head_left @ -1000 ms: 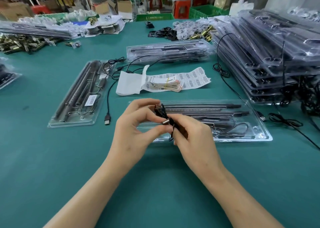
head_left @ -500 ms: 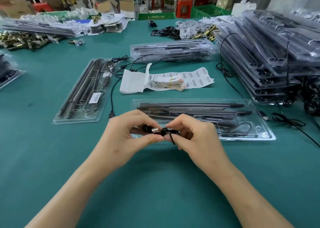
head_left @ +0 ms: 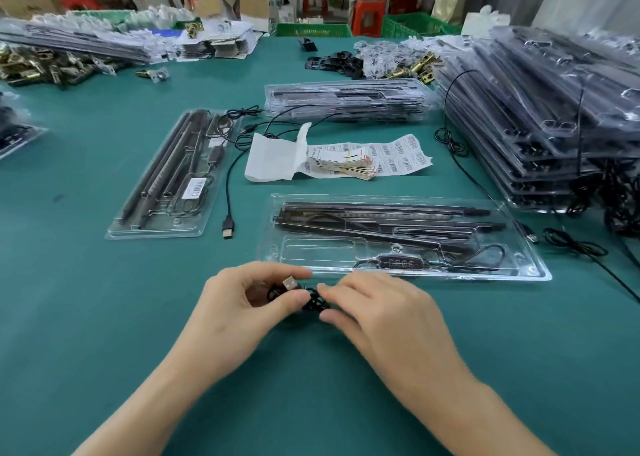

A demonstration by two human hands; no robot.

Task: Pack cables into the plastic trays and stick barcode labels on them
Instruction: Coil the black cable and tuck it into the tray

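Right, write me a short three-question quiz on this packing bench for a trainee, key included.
1. True or false: the coiled black cable with the silver USB plug already lies in the near clear plastic tray.
2. Whose fingers pinch the plug end of that cable? A: the left hand. B: the right hand. C: neither.
3. Fill in: the clear tray bearing a white barcode label lies to the ___ of the white sheet of barcode labels.

Key: 1 false, since both hands hold it in front of the tray. 2 A. 3 left.
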